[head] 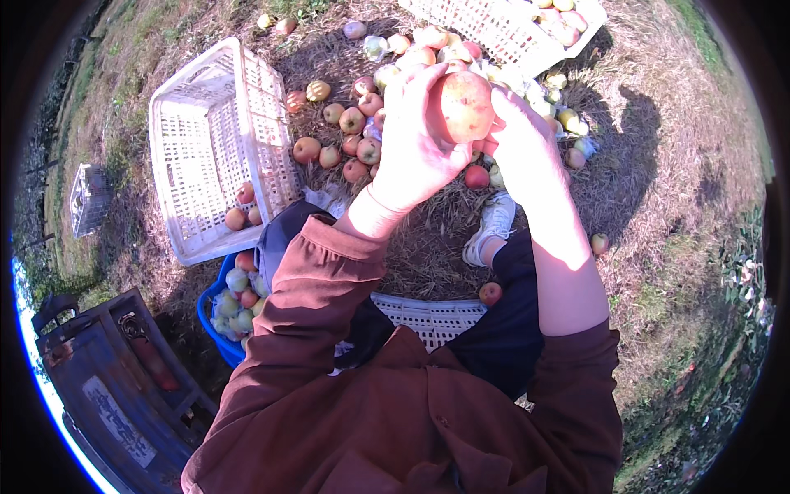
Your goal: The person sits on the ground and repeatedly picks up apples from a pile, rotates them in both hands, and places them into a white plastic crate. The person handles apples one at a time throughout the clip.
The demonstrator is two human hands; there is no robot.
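Note:
Both my hands are raised over a heap of apples, with one large red-and-yellow apple (467, 107) between them. My left hand (413, 139) wraps the apple's left side and underside, thumb below it. On the right side, the fingers of my right hand (524, 142) touch the same apple. Small dark spots mark its skin. Beneath and beyond the hands, loose apples (352, 120) lie on dry grass, some among pale plastic wrapping. A white plastic crate (162, 154), tipped towards me at the left, holds several apples in its lower corner.
Another white crate (521, 46) with apples stands at the top right. A blue basket (210, 315) of apples, some wrapped, is beside my left leg. At the lower left is a rusty dark metal vehicle part or machine (117, 376). A white perforated crate (432, 315) is under me.

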